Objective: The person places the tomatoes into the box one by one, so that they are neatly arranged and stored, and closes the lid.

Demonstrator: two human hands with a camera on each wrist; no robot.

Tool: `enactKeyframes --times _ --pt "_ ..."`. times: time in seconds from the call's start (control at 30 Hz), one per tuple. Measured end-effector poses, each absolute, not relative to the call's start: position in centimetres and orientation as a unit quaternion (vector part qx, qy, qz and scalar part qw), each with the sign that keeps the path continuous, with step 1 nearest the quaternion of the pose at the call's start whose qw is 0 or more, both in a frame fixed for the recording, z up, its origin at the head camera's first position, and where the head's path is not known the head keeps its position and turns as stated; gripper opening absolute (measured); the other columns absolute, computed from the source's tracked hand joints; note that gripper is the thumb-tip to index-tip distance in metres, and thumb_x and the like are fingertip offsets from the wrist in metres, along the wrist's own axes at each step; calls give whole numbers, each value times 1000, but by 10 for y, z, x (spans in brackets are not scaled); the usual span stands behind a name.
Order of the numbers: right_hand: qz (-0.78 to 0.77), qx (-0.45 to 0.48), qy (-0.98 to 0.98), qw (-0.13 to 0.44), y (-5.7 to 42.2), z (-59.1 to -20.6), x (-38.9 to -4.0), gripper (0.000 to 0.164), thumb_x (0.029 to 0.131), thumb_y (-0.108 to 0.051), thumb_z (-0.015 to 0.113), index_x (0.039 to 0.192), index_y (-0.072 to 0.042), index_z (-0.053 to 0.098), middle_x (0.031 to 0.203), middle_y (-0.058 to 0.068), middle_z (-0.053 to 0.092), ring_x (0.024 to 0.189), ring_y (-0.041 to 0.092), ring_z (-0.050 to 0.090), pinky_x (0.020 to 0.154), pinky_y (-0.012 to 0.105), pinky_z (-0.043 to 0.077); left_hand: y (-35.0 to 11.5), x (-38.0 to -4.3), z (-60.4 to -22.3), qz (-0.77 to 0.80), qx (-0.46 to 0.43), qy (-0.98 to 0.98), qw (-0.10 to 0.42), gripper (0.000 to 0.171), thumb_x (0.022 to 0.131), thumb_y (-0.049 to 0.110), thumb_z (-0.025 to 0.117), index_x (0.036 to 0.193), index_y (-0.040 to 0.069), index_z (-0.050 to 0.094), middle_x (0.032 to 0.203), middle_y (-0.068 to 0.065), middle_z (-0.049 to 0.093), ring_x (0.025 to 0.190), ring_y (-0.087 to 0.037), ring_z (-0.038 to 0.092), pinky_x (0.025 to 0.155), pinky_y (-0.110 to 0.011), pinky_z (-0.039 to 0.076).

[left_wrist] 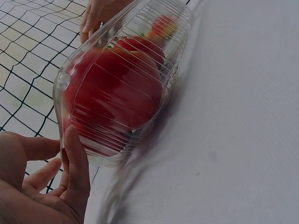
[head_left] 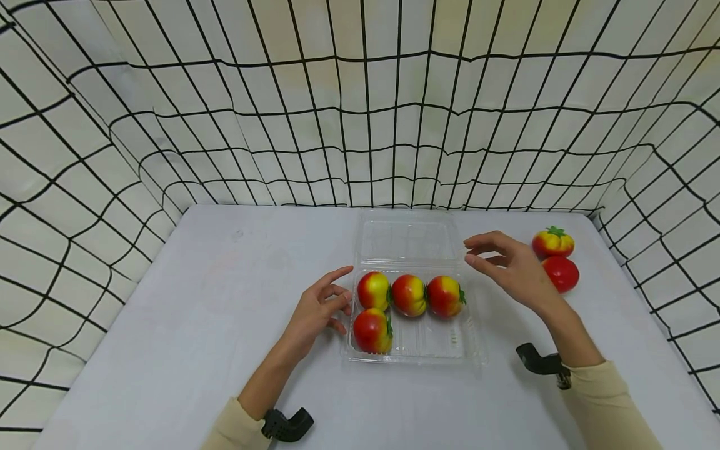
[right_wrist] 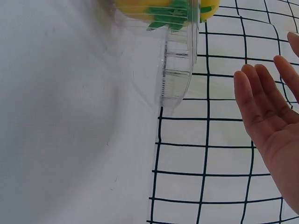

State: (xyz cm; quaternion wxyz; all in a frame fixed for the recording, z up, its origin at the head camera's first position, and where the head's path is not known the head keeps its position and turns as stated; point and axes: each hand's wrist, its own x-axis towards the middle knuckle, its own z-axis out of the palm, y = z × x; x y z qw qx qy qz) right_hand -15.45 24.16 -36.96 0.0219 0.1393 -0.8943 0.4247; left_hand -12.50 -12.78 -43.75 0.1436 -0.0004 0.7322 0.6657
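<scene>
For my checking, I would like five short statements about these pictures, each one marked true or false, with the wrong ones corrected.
1. Four fruits lie in the clear container. True.
2. The container is closed. False: its lid is folded open on the far side.
3. Two more fruits lie outside, to the right. True.
4. The container's near row holds three fruits. False: it holds one, at the left; the far row holds three.
5. The tabletop is white. True.
</scene>
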Motion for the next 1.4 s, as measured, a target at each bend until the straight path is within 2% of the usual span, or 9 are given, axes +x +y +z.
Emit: enactKeyframes --times 0.07,0.3,0.53,0.73,1.03,1.1,1.23,1.3,1.4 --pt "426 137 -894 29 243 -370 -155 38 100 -28 71 133 -12 65 130 13 70 112 19 68 90 2 47 -128 -125 -438 665 -1 733 144 55 102 17 65 154 25 50 104 -13 66 78 -18 65 62 -27 63" --pt "435 121 -892 37 249 -371 -158 41 98 -29 73 135 -12 63 132 13 69 101 -11 62 88 1 47 -129 -125 -438 663 -1 734 144 55 102 18 66 154 24 50 104 -14 66 79 -18 66 63 -27 63" --pt "437 114 -891 48 257 -374 -159 46 98 -30 73 138 -11 61 134 14 66 109 0 62 88 0 47 -128 -125 -438 663 2 734 145 55 102 18 66 154 24 50 104 -13 66 78 -19 65 63 -27 62" --pt "438 100 -892 52 265 -375 -161 51 98 -33 73 141 -10 59 138 14 61 109 -10 55 90 -1 45 -128 -125 -439 665 4 733 146 55 102 18 65 154 23 50 105 -15 67 79 -18 65 63 -27 62" --pt "431 72 -896 73 280 -381 -164 56 96 -34 75 145 -14 57 144 11 54 116 -11 49 92 0 46 -128 -125 -438 660 9 737 144 55 102 19 66 154 23 50 106 -16 67 80 -19 64 64 -26 62" --pt "425 66 -899 80 284 -382 -165 56 96 -34 76 145 -14 57 144 10 53 118 -11 48 99 10 51 -128 -125 -438 661 9 737 145 55 102 18 66 154 23 50 106 -16 67 80 -19 65 64 -26 62" --pt "413 50 -905 91 292 -384 -167 56 96 -35 76 144 -15 58 144 8 52 118 -10 48 111 44 53 -128 -124 -437 661 7 736 144 55 102 18 66 154 23 50 106 -16 67 80 -20 64 63 -26 62" --pt "411 43 -906 96 295 -384 -169 54 96 -35 76 144 -15 59 144 9 52 122 0 52 111 57 49 -129 -124 -437 661 8 736 144 54 102 18 65 154 23 50 106 -16 67 81 -20 64 63 -26 61" --pt "413 28 -905 93 301 -383 -170 55 97 -37 74 145 -16 58 148 12 51 130 24 58 111 61 47 -129 -124 -437 661 6 737 143 54 102 17 65 154 23 50 107 -17 67 81 -20 64 63 -25 61"
